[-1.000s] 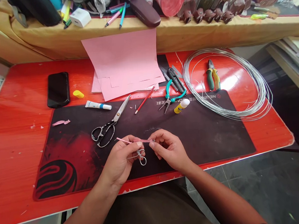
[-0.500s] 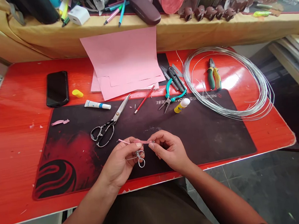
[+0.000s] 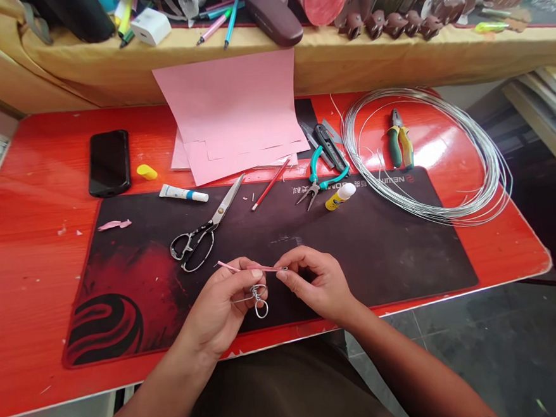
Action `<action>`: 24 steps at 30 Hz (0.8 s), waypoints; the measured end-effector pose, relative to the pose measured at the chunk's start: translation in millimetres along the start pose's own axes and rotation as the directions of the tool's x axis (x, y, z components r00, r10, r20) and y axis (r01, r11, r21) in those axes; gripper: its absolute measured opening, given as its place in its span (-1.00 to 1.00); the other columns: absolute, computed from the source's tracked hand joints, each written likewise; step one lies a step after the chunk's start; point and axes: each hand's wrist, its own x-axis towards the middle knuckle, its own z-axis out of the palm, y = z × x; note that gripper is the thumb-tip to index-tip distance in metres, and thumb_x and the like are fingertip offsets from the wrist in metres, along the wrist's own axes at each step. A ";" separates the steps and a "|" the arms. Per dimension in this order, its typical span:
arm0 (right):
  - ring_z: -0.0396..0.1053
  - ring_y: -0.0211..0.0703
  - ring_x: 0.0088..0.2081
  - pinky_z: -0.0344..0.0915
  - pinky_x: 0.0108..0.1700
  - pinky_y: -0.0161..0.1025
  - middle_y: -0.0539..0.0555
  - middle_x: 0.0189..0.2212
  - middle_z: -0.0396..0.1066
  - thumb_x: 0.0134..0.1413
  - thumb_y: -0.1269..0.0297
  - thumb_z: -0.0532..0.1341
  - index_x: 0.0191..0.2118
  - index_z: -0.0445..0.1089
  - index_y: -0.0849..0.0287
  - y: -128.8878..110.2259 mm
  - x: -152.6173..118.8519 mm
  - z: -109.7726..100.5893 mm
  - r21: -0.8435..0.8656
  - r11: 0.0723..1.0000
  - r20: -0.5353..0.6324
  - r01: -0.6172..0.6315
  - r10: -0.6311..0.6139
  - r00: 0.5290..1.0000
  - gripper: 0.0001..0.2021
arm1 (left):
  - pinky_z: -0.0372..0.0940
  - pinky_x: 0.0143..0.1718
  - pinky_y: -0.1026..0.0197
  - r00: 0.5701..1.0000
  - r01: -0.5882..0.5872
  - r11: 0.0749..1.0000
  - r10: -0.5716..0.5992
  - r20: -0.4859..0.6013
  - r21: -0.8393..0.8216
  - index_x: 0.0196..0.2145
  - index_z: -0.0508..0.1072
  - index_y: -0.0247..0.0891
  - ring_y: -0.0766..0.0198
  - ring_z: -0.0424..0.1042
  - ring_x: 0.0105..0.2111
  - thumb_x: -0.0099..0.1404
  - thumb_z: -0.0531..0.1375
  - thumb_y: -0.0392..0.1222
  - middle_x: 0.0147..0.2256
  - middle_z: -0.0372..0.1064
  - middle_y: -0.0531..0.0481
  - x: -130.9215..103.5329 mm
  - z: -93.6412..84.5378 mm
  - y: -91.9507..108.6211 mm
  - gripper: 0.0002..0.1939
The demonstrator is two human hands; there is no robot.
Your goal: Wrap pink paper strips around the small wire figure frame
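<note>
Between thumb and fingers, my left hand (image 3: pixel 227 301) pinches a thin wire piece partly wrapped in pink paper (image 3: pixel 269 269). Silver wire loops (image 3: pixel 261 306) hang below those fingertips. My right hand (image 3: pixel 316 282) pinches the right end of the same piece, where a small bare wire loop shows. The pink-wrapped part runs nearly level between the two hands, and its other end sticks out up and left past my left hand. Both hands are above the front of the dark desk mat (image 3: pixel 381 258).
Scissors (image 3: pixel 208 229), a red pencil (image 3: pixel 270 185), a glue stick (image 3: pixel 340 196) and teal pliers (image 3: pixel 314 180) lie beyond my hands. Pink paper (image 3: pixel 237 109) is at the back, a wire coil (image 3: pixel 485 181) and green-yellow pliers (image 3: pixel 400 143) at the right, a phone (image 3: pixel 108 163) at the left.
The view has shifted slightly. The wire loops below my left hand have tilted a little, and the right end of the pink-wrapped piece has dipped slightly. Both hands keep their hold.
</note>
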 end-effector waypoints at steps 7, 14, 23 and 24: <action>0.26 -0.28 -0.52 0.20 -0.44 -0.30 -0.07 -0.53 0.39 0.28 0.25 0.32 -0.22 0.51 0.13 1.0 -0.6 -0.3 0.011 0.998 0.042 -0.064 0.064 0.997 -0.92 | 0.34 -0.52 0.32 0.997 -0.074 0.995 0.076 -0.019 0.062 -0.42 0.49 -0.27 0.31 0.44 -0.52 -0.03 0.53 -0.14 -0.51 0.45 0.05 -1.5 -3.4 1.4 -0.67; 0.26 -0.28 -0.52 0.20 -0.43 -0.30 -0.08 -0.53 0.38 0.29 0.27 0.32 -0.20 0.49 0.12 -0.6 1.2 -1.4 -0.027 0.998 0.062 -0.057 0.059 0.996 -0.93 | 0.34 -0.52 0.31 0.992 -0.123 0.987 0.124 -0.003 0.101 -0.42 0.50 -0.28 0.31 0.44 -0.52 -0.01 0.53 -0.12 -0.52 0.45 0.04 -1.8 -5.4 2.1 -0.67; 0.30 -0.28 -0.50 0.25 -0.42 -0.31 -0.06 -0.50 0.43 0.28 0.31 0.31 -0.23 0.51 0.12 0.8 2.1 0.1 -0.094 0.996 0.044 -0.002 0.006 0.999 -0.96 | 0.34 -0.52 0.31 0.995 -0.103 0.992 0.104 -0.013 0.071 -0.43 0.49 -0.29 0.30 0.44 -0.52 -0.04 0.53 -0.15 -0.52 0.46 0.04 1.3 -4.5 3.4 -0.67; 0.32 -0.28 -0.49 0.27 -0.41 -0.31 -0.05 -0.49 0.45 0.28 0.32 0.31 -0.23 0.52 0.12 1.4 2.0 0.0 -0.108 0.994 0.039 0.012 -0.008 0.999 -0.96 | 0.34 -0.52 0.31 0.996 -0.092 0.994 0.093 -0.013 0.065 -0.43 0.49 -0.29 0.31 0.44 -0.52 -0.05 0.53 -0.15 -0.52 0.46 0.04 2.0 -4.3 3.6 -0.67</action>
